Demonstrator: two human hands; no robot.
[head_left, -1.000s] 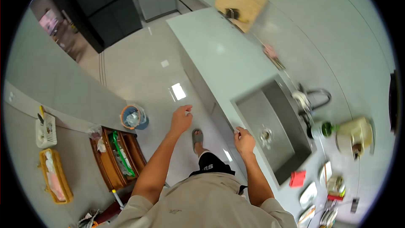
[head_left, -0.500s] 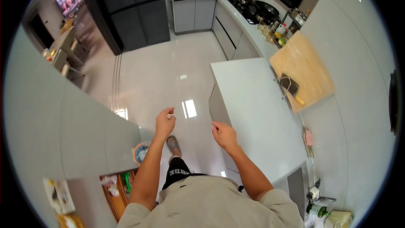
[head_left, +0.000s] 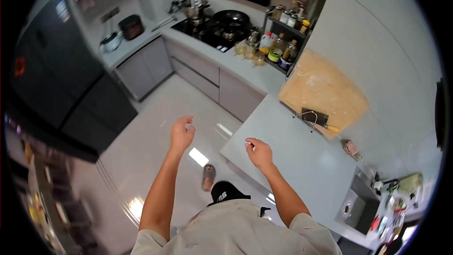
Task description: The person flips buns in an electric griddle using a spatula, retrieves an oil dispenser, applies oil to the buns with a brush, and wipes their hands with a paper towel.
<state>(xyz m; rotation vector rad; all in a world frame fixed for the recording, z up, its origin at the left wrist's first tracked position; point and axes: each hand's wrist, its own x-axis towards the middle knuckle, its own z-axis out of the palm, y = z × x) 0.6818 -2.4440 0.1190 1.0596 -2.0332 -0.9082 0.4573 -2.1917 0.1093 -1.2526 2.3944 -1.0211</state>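
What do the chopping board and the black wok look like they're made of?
The chopping board seems to be wood, dull and unpolished: pale tan with uneven markings. The wok looks like dark metal, perhaps coated, with a glossy highlight.

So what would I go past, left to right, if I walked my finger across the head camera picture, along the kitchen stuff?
Light-blue pot → shiny steel pot → black wok → bottle rack → sink.
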